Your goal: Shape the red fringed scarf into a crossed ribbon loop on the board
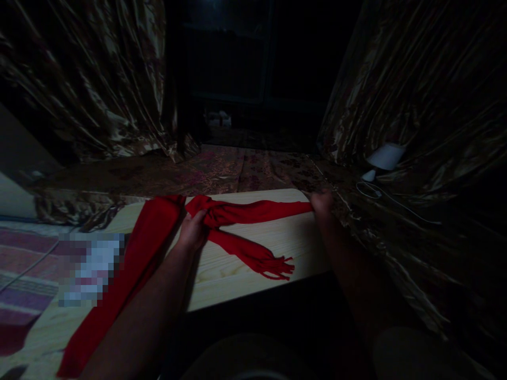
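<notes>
A red scarf (253,211) with a fringed end lies across the light wooden table (229,279). My left hand (194,229) is closed on a bunched part of it near the table's far edge. At the table's far right corner my right hand (321,202) grips the end of a stretch pulled fairly straight between both hands. A shorter fringed tail hangs loose from the left hand and rests on the tabletop, pointing right. Another long red strip of cloth runs down the left side, partly behind my left forearm; whether it joins the scarf I cannot tell.
A blurred-out item (95,269) sits on the table's left part. Beyond the table is a ledge with patterned cloth (222,169), bearing a small white lamp (386,157) with a cord. Gathered curtains (130,95) hang on both sides. A striped cloth (24,264) lies at left. The room is dim.
</notes>
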`<state>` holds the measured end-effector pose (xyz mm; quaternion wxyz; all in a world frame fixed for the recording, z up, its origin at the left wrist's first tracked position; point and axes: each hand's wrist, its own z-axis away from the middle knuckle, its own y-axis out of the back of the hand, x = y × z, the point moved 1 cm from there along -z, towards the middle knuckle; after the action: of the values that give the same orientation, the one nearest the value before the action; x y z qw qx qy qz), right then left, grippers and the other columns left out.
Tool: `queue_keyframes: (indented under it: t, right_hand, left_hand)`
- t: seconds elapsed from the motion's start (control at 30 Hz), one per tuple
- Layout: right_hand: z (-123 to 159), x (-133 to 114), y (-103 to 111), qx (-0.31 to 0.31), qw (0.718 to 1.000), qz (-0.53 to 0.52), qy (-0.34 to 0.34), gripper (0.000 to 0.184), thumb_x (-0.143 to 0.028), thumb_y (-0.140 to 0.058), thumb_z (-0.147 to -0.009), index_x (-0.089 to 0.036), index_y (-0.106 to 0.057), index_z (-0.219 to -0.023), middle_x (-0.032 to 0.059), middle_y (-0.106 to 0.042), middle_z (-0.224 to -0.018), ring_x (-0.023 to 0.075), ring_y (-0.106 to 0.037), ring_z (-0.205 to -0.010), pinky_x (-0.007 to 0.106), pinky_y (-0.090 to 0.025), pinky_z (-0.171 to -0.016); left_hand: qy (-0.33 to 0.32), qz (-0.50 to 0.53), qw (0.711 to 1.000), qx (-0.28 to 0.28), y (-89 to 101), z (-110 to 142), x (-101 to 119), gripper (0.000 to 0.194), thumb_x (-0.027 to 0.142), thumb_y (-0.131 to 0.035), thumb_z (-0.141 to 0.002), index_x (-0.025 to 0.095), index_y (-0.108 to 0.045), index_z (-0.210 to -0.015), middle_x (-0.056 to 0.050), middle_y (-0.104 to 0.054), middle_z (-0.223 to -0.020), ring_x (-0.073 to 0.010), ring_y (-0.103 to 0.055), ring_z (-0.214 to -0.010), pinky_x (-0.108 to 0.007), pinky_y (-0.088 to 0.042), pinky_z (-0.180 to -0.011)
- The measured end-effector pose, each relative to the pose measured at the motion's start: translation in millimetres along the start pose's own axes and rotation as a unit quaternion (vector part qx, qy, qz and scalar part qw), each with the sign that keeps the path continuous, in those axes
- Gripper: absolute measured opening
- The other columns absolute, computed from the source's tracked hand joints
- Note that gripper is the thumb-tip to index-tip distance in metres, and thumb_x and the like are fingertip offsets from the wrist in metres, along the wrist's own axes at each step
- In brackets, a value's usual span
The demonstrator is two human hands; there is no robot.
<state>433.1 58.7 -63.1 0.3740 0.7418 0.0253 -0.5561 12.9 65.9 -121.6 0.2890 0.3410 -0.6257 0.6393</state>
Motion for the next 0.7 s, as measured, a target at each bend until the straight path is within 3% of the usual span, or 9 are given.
queue_keyframes:
  t: [0.07, 0.13, 0.27, 0.33, 0.37, 0.43, 0.53, 0.6, 0.7]
  right_hand:
    - [24.5, -11.0, -29.1, -0.030, 0.995, -0.020, 0.097, 0.049, -0.025, -0.066, -0.083, -0.014, -0.059, -0.130, 0.0135, -0.069, -0.121, 0.0205, -0.065, -0.113, 0.031, -0.049, -0.100]
    - [58.9, -22.7, -59.0, -0.144, 0.966, -0.062, 0.204, 0.050, -0.035, -0.067, -0.083, -0.018, -0.060, -0.129, 0.0107, -0.070, -0.121, 0.0208, -0.067, -0.108, 0.035, -0.051, -0.098]
    - [137.2, -46.7, -99.3, -0.345, 0.825, -0.069, 0.442, 0.087, -0.042, -0.081, -0.071, -0.024, -0.046, -0.148, 0.0114, -0.048, -0.153, 0.0259, -0.046, -0.140, 0.041, -0.036, -0.116]
    - [166.8, -56.1, -109.7, -0.374, 0.780, -0.042, 0.500, 0.106, -0.044, -0.087, -0.063, -0.026, -0.036, -0.156, 0.0103, -0.039, -0.159, 0.0287, -0.037, -0.146, 0.043, -0.031, -0.120]
    - [177.3, -59.7, -113.7, -0.376, 0.773, -0.027, 0.510, 0.110, -0.044, -0.087, -0.062, -0.027, -0.034, -0.157, 0.0103, -0.041, -0.158, 0.0302, -0.038, -0.145, 0.045, -0.031, -0.119]
    - [189.2, -64.3, -120.9, -0.369, 0.790, -0.008, 0.490, 0.100, -0.043, -0.084, -0.067, -0.027, -0.038, -0.154, 0.0109, -0.054, -0.147, 0.0319, -0.049, -0.135, 0.047, -0.037, -0.113]
    - [188.9, -63.8, -130.5, -0.400, 0.830, -0.019, 0.387, 0.049, -0.037, -0.071, -0.079, -0.023, -0.065, -0.126, 0.0072, -0.074, -0.109, 0.0258, -0.067, -0.100, 0.039, -0.052, -0.090]
    - [180.0, -60.3, -133.6, -0.446, 0.845, -0.075, 0.286, 0.023, -0.036, -0.063, -0.085, -0.021, -0.071, -0.101, 0.0019, -0.072, -0.081, 0.0180, -0.066, -0.073, 0.029, -0.053, -0.070]
    - [157.9, -56.5, -128.6, -0.445, 0.862, -0.218, 0.107, 0.026, -0.044, -0.054, -0.090, -0.021, -0.063, -0.085, -0.0027, -0.061, -0.060, 0.0114, -0.053, -0.048, 0.022, -0.044, -0.049]
  left_hand:
    - [0.001, -0.012, 1.000, 0.005, 0.3, -0.2, -2.4, 0.038, 0.026, -0.083, -0.066, 0.013, -0.071, -0.101, -0.009, -0.076, -0.098, -0.0249, -0.072, -0.094, -0.040, -0.055, -0.097]
    - [0.001, -0.020, 1.000, 0.008, 0.3, 0.5, -3.5, 0.038, 0.027, -0.085, -0.065, 0.013, -0.072, -0.099, -0.010, -0.077, -0.096, -0.0253, -0.073, -0.091, -0.040, -0.055, -0.095]
    - [0.003, -0.025, 1.000, 0.002, -1.4, 4.6, -1.6, 0.040, 0.028, -0.086, -0.064, 0.014, -0.073, -0.098, -0.010, -0.077, -0.097, -0.0260, -0.073, -0.090, -0.040, -0.056, -0.094]
    - [0.001, -0.026, 1.000, -0.011, -2.2, 6.8, 0.0, 0.043, 0.028, -0.087, -0.062, 0.014, -0.073, -0.100, -0.010, -0.077, -0.098, -0.0270, -0.073, -0.091, -0.040, -0.056, -0.093]
    - [0.001, -0.027, 0.999, -0.019, -2.5, 7.6, 0.4, 0.044, 0.028, -0.087, -0.062, 0.014, -0.073, -0.101, -0.010, -0.077, -0.099, -0.0274, -0.073, -0.092, -0.039, -0.056, -0.093]
    - [0.000, -0.033, 0.999, -0.034, -2.3, 8.3, 0.4, 0.047, 0.030, -0.088, -0.061, 0.014, -0.074, -0.103, -0.010, -0.077, -0.099, -0.0273, -0.073, -0.092, -0.039, -0.056, -0.092]
    - [0.002, -0.050, 0.998, -0.037, -1.0, 7.2, -1.4, 0.049, 0.035, -0.089, -0.061, 0.013, -0.073, -0.103, -0.011, -0.077, -0.097, -0.0264, -0.073, -0.087, -0.039, -0.056, -0.089]
    - [0.000, -0.050, 0.998, -0.025, -0.8, 5.7, -2.4, 0.050, 0.040, -0.088, -0.063, 0.012, -0.072, -0.101, -0.011, -0.077, -0.093, -0.0256, -0.073, -0.083, -0.039, -0.057, -0.085]
    - [-0.012, -0.019, 1.000, -0.013, -2.2, 3.1, -2.2, 0.051, 0.043, -0.084, -0.068, 0.014, -0.069, -0.107, -0.009, -0.076, -0.095, -0.0231, -0.072, -0.084, -0.035, -0.056, -0.081]
